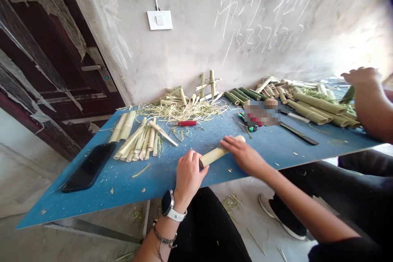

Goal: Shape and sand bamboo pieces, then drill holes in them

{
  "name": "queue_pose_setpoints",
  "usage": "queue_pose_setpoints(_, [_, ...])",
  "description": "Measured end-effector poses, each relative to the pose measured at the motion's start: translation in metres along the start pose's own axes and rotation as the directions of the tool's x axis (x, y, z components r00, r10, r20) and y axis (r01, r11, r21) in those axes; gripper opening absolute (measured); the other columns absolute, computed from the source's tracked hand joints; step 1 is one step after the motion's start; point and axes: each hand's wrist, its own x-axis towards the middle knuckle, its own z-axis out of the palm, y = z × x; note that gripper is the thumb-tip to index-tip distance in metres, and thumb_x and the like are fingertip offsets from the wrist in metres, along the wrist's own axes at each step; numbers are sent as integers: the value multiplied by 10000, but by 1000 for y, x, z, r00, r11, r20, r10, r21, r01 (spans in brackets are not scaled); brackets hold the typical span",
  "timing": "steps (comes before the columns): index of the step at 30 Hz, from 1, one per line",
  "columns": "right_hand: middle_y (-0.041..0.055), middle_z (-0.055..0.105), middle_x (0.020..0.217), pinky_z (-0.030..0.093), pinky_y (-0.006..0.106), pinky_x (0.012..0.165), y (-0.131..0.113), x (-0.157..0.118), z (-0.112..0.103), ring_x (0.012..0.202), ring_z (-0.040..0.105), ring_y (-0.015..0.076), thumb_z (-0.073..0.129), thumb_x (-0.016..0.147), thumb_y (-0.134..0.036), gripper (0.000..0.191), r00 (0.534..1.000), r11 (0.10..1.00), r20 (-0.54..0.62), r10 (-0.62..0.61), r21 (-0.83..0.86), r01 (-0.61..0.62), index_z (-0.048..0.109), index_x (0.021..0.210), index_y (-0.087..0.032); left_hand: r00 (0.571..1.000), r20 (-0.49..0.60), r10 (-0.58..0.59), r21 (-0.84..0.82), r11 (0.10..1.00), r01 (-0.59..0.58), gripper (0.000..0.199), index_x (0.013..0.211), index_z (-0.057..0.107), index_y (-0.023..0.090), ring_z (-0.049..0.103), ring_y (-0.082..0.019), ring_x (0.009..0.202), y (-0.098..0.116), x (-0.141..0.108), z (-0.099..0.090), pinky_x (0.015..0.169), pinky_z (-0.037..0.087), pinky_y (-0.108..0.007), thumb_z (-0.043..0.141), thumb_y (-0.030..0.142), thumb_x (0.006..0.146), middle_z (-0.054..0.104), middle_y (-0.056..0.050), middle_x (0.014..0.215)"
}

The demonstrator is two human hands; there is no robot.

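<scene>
A short pale bamboo tube (214,153) lies across the blue board (101,204), held between both hands. My left hand (188,174), with a smartwatch on the wrist, grips the tube's near end. My right hand (242,155) lies over its far end, fingers wrapped across the top. Cut bamboo strips (138,142) lie to the left of my hands, and a red-handled knife (186,123) lies beyond them. A dark flat blade (299,133) rests to the right. Part of the board's far side is hidden by a blurred patch (262,114).
A co-worker's hand (362,75) hovers over green bamboo lengths (319,108) at the right. A black phone (89,167) lies at the board's left. Dry shavings (178,111) heap along the far edge against a concrete wall (199,45). A dark door (61,69) stands left.
</scene>
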Motion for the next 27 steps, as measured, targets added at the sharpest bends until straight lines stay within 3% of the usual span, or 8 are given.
queue_pose_setpoints(2, [112, 282, 1410, 308, 431, 1033, -17, -1, -1, 1303, 208, 227, 328, 828, -43, 530, 987, 986, 33, -160, 59, 158, 348, 1345, -157, 1000, 15, 1, -9, 1000, 0, 214, 916, 478, 192, 539, -171, 842, 0, 0, 0, 714, 432, -305, 599, 266, 755, 523, -21, 914])
queue_pose_setpoints(4, [101, 274, 1415, 322, 415, 1027, -21, -2, -1, 1301, 218, 218, 328, 830, -41, 537, 982, 982, 48, -182, 55, 179, 337, 1351, -168, 1000, 20, 12, -21, 1000, -12, 231, 910, 463, 193, 541, -168, 831, -1, 0, 0, 716, 439, -305, 612, 257, 745, 519, -17, 909])
queue_pose_setpoints(9, [200, 480, 1245, 389, 470, 962, -7, -1, 1, 1174, 430, 286, 335, 801, -14, 455, 979, 974, -59, 195, -105, -201, 493, 1225, -63, 1000, -3, 7, -54, 999, -7, 237, 926, 439, 193, 550, -162, 827, -1, 0, 1, 718, 461, -302, 597, 194, 749, 508, -19, 926])
queue_pose_setpoints(13, [141, 292, 1399, 319, 432, 1029, -35, -3, -1, 1290, 241, 243, 334, 825, -40, 519, 998, 997, -21, -62, 34, 63, 369, 1335, -135, 1000, 2, -14, -124, 992, 14, 248, 957, 420, 194, 556, -156, 850, -3, -3, 4, 703, 477, -275, 560, 135, 761, 492, -28, 960])
queue_pose_setpoints(15, [118, 292, 1403, 323, 415, 1030, -33, -7, -3, 1290, 244, 217, 308, 828, -35, 527, 997, 994, -2, -82, 72, 82, 363, 1338, -155, 1000, -3, -16, -135, 991, 15, 244, 958, 419, 193, 555, -160, 855, -3, -3, 5, 710, 479, -279, 562, 150, 765, 492, -28, 959])
queue_pose_setpoints(20, [192, 454, 1273, 385, 462, 976, -13, -12, 1, 1194, 410, 260, 298, 827, -50, 451, 962, 970, -124, 243, 54, -238, 477, 1240, -79, 999, -17, -30, -141, 990, 28, 232, 957, 425, 188, 556, -159, 845, -4, -2, 6, 711, 481, -281, 562, 173, 771, 491, -33, 962])
queue_pose_setpoints(25, [126, 300, 1396, 324, 409, 1032, -43, -7, 0, 1290, 244, 215, 311, 813, -17, 527, 995, 989, -40, -87, 118, 91, 379, 1324, -124, 1000, -13, -23, -175, 984, 20, 218, 949, 431, 189, 552, -152, 825, -4, -3, 5, 700, 476, -276, 540, 127, 771, 492, -29, 936])
queue_pose_setpoints(27, [136, 387, 1344, 360, 412, 1007, -33, -8, 0, 1243, 345, 211, 294, 780, 12, 538, 997, 995, -60, 53, 93, -48, 429, 1283, -118, 999, -30, -41, -189, 981, 34, 227, 959, 428, 191, 556, -150, 825, -4, -3, 5, 687, 477, -268, 551, 147, 773, 494, -33, 951])
